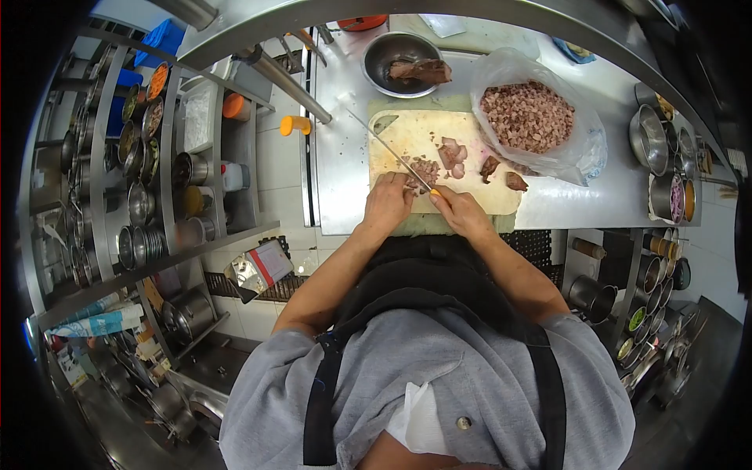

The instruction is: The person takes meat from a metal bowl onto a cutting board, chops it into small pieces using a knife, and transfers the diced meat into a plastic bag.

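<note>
Mostly, the right hand point(462, 213) hides its gripped knife handle point(435, 192); left hand's point(389, 201) pinch, I cannot tell.

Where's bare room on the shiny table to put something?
Bare steel table lies beside the cutting board's near left corner, and between the plastic bag and the far-right bowls. The board's near half is crowded: left hand, right hand, knife, chopped meat.

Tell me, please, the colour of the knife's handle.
The knife's handle is yellow-orange where it shows, in the head view.
</note>
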The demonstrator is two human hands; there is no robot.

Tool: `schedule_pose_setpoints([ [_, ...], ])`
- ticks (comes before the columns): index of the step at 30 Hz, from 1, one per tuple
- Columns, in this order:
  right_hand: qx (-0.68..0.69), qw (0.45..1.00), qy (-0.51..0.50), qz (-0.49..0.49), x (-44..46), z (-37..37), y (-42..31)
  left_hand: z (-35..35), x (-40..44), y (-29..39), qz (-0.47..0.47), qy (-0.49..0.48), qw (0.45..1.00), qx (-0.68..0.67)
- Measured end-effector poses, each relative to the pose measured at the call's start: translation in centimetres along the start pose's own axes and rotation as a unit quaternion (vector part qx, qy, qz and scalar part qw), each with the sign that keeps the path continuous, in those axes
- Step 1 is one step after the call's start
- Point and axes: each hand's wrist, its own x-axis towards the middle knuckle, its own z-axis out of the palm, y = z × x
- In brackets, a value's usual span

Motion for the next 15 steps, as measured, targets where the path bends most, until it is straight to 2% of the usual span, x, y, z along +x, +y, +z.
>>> schedule_pose_setpoints([
  [3,0.043,0.997,0.014,0.061,-1.6,-1.5,-1.3,-1.5,1.0,0.7,0.017,0.028,0.998,-0.055],
  [5,0.028,0.995,-0.02,0.094,-2.3,-2.1,-1.5,-3.0,2.9,2.1,0.054,0.066,0.992,-0.091],
  [7,0.019,0.996,-0.04,0.082,-2.9,-1.7,-1.4,-3.4,5.4,3.5,0.083,0.049,0.99,-0.098],
  [9,0.009,0.996,-0.063,0.065,-3.2,-0.5,-0.2,-2.4,7.9,4.8,0.177,0.002,0.983,-0.04],
  [10,-0.006,0.997,-0.074,0.032,-3.2,0.4,0.7,-1.8,8.9,5.0,0.18,0.003,0.983,-0.039],
  [12,-0.009,0.997,-0.077,-0.007,-3.4,1.2,1.9,-0.5,10.3,5.4,0.187,-0.162,0.969,0.026],
  [15,-0.022,0.997,-0.058,0.036,-4.0,0.4,1.7,1.3,11.0,3.9,0.242,-0.143,0.959,0.027],
])
